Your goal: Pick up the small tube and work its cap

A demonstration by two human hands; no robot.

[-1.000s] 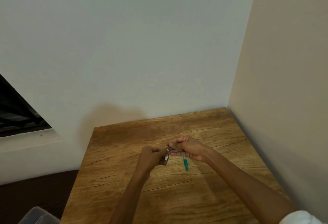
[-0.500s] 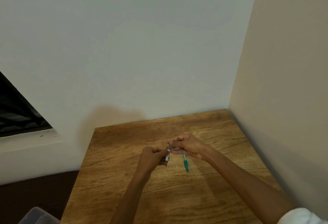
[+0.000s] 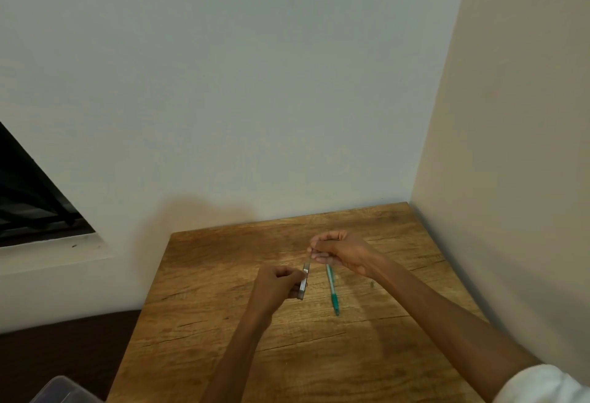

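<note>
Above the bench (image 3: 223, 354), the left hand (image 3: 276, 286) grips a slim case (image 3: 303, 284); the right hand (image 3: 340, 251) pinches what seems a thin lead drawn from it. The green pencil (image 3: 332, 289) lies untouched, likely awaiting refilling.

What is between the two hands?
In the head view, a thin grey case spans from the left hand to the right hand; both pinch it.

One head-worn wide view, forward and down, near over wooden table (image 3: 223, 354) corner
</note>
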